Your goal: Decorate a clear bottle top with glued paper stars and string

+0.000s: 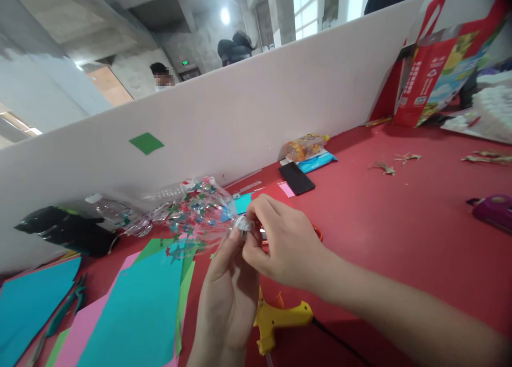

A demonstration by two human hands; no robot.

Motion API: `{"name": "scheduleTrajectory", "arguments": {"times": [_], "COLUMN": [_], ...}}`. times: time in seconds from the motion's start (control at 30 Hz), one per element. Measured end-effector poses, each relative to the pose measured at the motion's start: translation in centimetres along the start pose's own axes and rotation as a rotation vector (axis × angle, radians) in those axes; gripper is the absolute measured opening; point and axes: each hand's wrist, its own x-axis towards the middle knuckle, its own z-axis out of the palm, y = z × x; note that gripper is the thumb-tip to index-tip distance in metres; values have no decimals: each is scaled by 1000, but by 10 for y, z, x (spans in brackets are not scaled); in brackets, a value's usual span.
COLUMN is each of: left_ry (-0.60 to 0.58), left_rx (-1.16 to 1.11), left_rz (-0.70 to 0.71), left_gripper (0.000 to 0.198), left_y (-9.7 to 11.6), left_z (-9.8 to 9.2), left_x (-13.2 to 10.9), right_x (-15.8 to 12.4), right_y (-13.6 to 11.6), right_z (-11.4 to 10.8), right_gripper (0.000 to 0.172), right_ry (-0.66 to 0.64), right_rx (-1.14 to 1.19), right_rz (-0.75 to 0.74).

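Observation:
A clear plastic bottle (200, 212), dotted with red, green and blue stars, lies tilted away to the left with its whitish neck (243, 224) toward me. My left hand (230, 287) is closed around this neck, thumb on top. From the right, the bent fingers of my right hand (280, 239) pinch at the neck's end; what exactly lies between the fingertips is hidden. Below my hands rests a yellow glue gun (286, 318) with a black cord. Behind my right hand a red-orange loop (318, 232) shows in part.
Coloured paper sheets (136, 303) and green-handled pliers (60, 313) lie at left. Along the white partition (240, 121) are a black bundle (68, 231), a clear bottle (120, 215), a phone (296, 178) and an orange-labelled bottle (306, 148). A purple tool (494, 212) is far right.

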Motion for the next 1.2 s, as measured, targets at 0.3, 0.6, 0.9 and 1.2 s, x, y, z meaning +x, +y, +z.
{"name": "scheduleTrajectory", "arguments": {"times": [0.3,0.6,0.9,1.2], "left_ry": [67,28,-18,-19], "left_rx": [22,24,46,66], "left_rz": [46,29,11,-1], "left_gripper": [23,17,13,17], "left_y": [0,0,0,-2], "left_z": [10,7,-3,3], "left_x": [-4,-5,-2,-3], "right_x": [1,1,0,1], "right_y": [2,1,0,-1], "right_z": [-2,-5,-3,-3], "right_gripper": [4,3,4,7], "right_ry": [-16,-6,8,22], "right_rx": [17,5,84,130], "right_rz": [-20,-58,-14,28]}}
